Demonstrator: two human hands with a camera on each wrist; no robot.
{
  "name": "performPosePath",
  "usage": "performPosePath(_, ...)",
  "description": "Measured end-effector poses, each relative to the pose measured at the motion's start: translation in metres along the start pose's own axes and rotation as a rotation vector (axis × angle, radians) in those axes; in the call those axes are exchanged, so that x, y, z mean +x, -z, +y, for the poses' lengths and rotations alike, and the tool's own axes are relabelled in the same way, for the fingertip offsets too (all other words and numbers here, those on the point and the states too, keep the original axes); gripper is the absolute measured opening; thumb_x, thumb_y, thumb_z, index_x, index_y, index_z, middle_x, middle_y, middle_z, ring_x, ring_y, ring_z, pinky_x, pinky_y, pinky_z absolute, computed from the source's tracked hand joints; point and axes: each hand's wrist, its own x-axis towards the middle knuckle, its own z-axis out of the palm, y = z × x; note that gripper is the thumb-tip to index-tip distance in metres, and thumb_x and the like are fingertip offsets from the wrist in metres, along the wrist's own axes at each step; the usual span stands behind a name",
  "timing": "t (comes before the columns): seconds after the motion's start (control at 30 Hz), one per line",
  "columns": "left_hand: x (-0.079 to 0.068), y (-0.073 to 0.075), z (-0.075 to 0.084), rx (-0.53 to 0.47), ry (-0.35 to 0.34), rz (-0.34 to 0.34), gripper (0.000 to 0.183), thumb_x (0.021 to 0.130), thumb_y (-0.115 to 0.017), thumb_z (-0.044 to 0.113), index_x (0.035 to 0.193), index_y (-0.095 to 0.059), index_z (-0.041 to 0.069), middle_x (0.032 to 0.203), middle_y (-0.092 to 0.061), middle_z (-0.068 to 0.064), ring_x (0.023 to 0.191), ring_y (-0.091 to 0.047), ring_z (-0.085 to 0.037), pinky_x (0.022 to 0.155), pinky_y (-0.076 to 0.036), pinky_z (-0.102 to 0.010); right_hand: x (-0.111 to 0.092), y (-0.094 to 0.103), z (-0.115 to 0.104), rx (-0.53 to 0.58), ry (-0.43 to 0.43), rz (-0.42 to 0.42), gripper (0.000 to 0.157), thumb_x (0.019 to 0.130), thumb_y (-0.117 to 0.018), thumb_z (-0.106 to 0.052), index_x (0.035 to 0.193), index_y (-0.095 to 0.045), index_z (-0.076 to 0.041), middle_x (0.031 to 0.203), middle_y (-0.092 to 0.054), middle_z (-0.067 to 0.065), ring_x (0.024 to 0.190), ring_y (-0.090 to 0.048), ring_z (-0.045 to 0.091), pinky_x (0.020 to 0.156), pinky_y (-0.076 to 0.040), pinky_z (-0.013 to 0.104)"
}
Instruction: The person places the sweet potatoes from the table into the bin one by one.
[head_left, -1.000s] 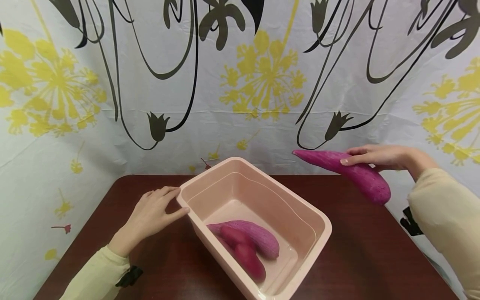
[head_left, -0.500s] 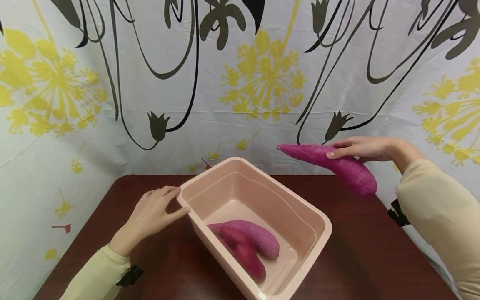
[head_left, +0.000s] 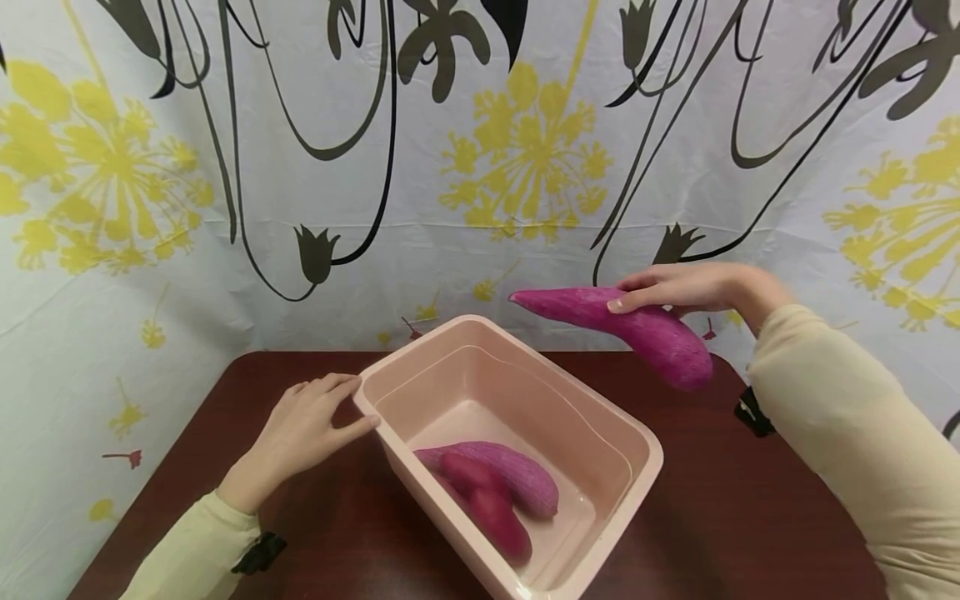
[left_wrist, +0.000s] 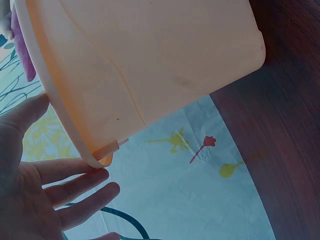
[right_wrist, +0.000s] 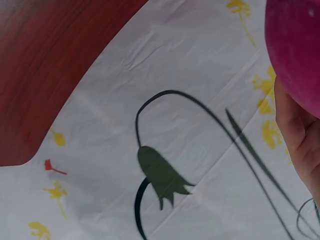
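My right hand (head_left: 693, 287) grips a long purple sweet potato (head_left: 652, 333) from above, thumb on the near side. It hangs over the table's back right, beyond the bin's rim, its thin end pointing left. In the right wrist view, only the sweet potato's rounded end (right_wrist: 297, 55) and part of the hand show. A pale pink plastic bin (head_left: 540, 383) stands at a slant on the table. Inside lie another purple sweet potato (head_left: 528, 479) and a lumpy dark red sweet potato (head_left: 495, 517) against it. My left hand (head_left: 303, 425) touches the bin's left corner, fingers fairly straight.
The dark red-brown table (head_left: 330, 533) has rounded back corners. A white curtain (head_left: 420, 192) with yellow and grey flower prints hangs close behind it and along the sides. The bin's raised rim surrounds the sweet potatoes lying in it.
My right hand has moved left toward the bin with the sweet potato, rising slightly. My left hand, the bin and its contents have stayed in place.
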Motion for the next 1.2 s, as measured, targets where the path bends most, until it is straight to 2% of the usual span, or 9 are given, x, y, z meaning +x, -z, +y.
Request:
performPosePath(0.2,0.0,0.0,0.0,0.005,-0.001,-0.007,0.062,0.079,-0.063,0.047,0.117,-0.059,-0.002,0.114,-0.058,-0.015,0.104,-0.054,-0.033,0.086,-0.038,-0.055,0.008,-0.005,-0.019,-0.061,-0.032,-0.002,0.083,0.087,-0.054,-0.048,0.145,-0.016,-0.001,0.145,-0.016,0.019,0.129,-0.025,0.035,0.098,-0.032,0.05)
performPosePath(0.47,0.0,0.0,0.0,0.0,-0.004,-0.003,0.062,0.079,-0.063,0.047,0.117,-0.059,-0.002,0.113,-0.058,-0.015,0.103,-0.054,-0.033,0.086,-0.038,-0.054,0.026,-0.014,-0.042,-0.133,-0.001,-0.065,0.079,0.085,-0.054,-0.052,0.143,-0.026,-0.006,0.14,-0.032,0.013,0.124,-0.035,0.03,0.096,-0.036,0.046)
performPosePath(0.6,0.0,0.0,0.0,0.004,-0.002,-0.003,0.062,0.079,-0.064,0.046,0.117,-0.059,-0.002,0.113,-0.058,-0.016,0.104,-0.054,-0.033,0.086,-0.038,-0.054,0.036,-0.019,-0.052,-0.134,-0.002,-0.099,0.081,0.084,-0.055,-0.052,0.144,-0.025,-0.006,0.143,-0.027,0.012,0.127,-0.03,0.029,0.096,-0.036,0.045)
performPosePath(0.73,0.0,0.0,0.0,0.003,0.003,-0.006,0.062,0.079,-0.064,0.047,0.117,-0.059,-0.002,0.114,-0.058,-0.015,0.105,-0.053,-0.033,0.087,-0.037,-0.055,0.046,-0.025,-0.058,-0.15,0.006,-0.124,0.08,0.084,-0.055,-0.053,0.143,-0.028,-0.007,0.143,-0.028,0.011,0.128,-0.03,0.028,0.096,-0.036,0.044)
performPosePath(0.97,0.0,0.0,0.0,-0.004,0.005,-0.001,0.061,0.079,-0.064,0.047,0.117,-0.059,-0.001,0.113,-0.058,-0.015,0.104,-0.054,-0.032,0.087,-0.037,-0.055,0.058,-0.036,-0.072,-0.175,0.021,-0.171,0.07,0.084,-0.054,-0.053,0.138,-0.039,-0.011,0.133,-0.042,0.006,0.118,-0.043,0.021,0.091,-0.041,0.038)
performPosePath(1.2,0.0,-0.002,-0.001,-0.012,0.002,0.001,0.062,0.079,-0.064,0.046,0.117,-0.059,-0.002,0.113,-0.058,-0.015,0.104,-0.054,-0.032,0.087,-0.037,-0.055,0.068,-0.046,-0.08,-0.187,0.017,-0.183,0.066,0.083,-0.056,-0.052,0.135,-0.043,-0.014,0.13,-0.045,0.003,0.113,-0.047,0.018,0.087,-0.045,0.035)
